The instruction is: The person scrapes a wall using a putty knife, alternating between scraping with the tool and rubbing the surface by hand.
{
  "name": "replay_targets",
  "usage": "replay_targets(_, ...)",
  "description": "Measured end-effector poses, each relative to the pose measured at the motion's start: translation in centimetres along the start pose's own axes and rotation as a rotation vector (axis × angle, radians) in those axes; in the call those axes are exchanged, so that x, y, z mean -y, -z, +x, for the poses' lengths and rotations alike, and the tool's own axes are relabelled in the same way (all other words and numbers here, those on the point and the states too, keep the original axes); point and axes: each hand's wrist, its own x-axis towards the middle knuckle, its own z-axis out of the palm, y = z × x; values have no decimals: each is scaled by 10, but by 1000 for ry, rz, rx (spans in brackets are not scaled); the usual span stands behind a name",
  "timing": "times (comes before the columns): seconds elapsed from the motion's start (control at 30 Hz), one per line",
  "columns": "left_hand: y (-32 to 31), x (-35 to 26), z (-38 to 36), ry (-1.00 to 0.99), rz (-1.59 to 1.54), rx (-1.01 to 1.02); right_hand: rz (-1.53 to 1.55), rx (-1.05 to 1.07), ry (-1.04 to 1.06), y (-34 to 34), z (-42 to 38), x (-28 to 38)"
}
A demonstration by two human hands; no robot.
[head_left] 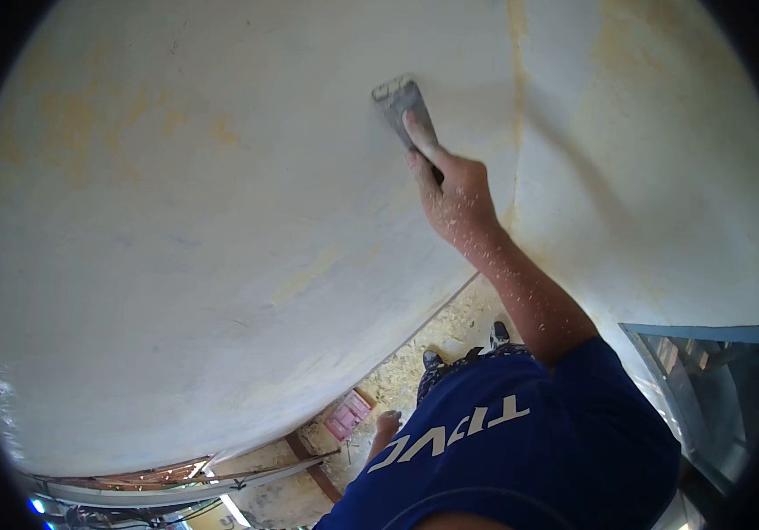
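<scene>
My right hand (457, 190) is raised against the pale wall and closed around a putty knife (404, 108), with the thumb laid along its blade. Whitish paste coats the blade's far edge, which is at the wall surface. White specks cover the hand and forearm. My left hand (388, 419) hangs low beside my body, small in view, near a pink printed box or bag (347, 415) on the floor. Its fingers are too small and dim to make out.
The wall (220, 230) has yellowish patches and meets a second wall (662, 177) at a yellow-streaked corner. Pale flakes litter the floor (445, 327) around my shoes. A blue-framed window or opening (706, 334) is at lower right. Beams and cables (176, 499) show at lower left.
</scene>
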Motion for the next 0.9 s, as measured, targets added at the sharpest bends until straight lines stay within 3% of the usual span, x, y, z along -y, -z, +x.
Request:
replay_targets(0.07,25,-10,3,13,-361,-36,-60,32,-34,18,18,25)
replay_targets(0.1,44,-14,2,-269,132,-145,-109,59,-28,20,15,27)
replay_targets(0.13,51,-19,-4,-276,130,-154,-160,79,-13,23,13,30)
replay_targets(0.2,64,-34,3,-16,-507,-194,-184,124,45,-1,-26,-7)
replay_targets(0.27,52,-25,20,-56,-483,-178,-133,66,67,-9,-25,-8)
replay_targets(0.37,35,-11,27,-96,-373,-121,-80,30,66,7,20,47)
replay_targets(0.5,47,-10,18,-47,-427,-121,-208,78,132,-10,-10,21)
replay_targets(0.57,48,-10,17,-97,-138,-113,-133,82,126,-24,-36,1)
replay_targets(0.6,41,-9,15,-87,-145,-117,-112,78,91,-28,-41,1)
replay_targets(0.67,33,-1,15,17,-473,-21,-91,-6,161,-26,-9,32)
replay_targets(0.7,40,2,17,-309,309,10,-58,-11,175,-20,11,57)
replay_targets(0.73,52,-7,12,-319,313,17,-68,-17,168,-17,23,72)
replay_targets(0.8,77,-39,-15,396,-923,9,-87,-22,234,-13,35,87)
replay_targets(0.83,0,7,25,290,-980,9,-123,-10,230,-20,25,74)
replay_targets(0.87,-6,15,21,292,-977,18,-155,22,230,-28,4,54)
replay_targets(0.9,-4,21,22,27,-467,-87,-188,50,234,-36,-22,28)
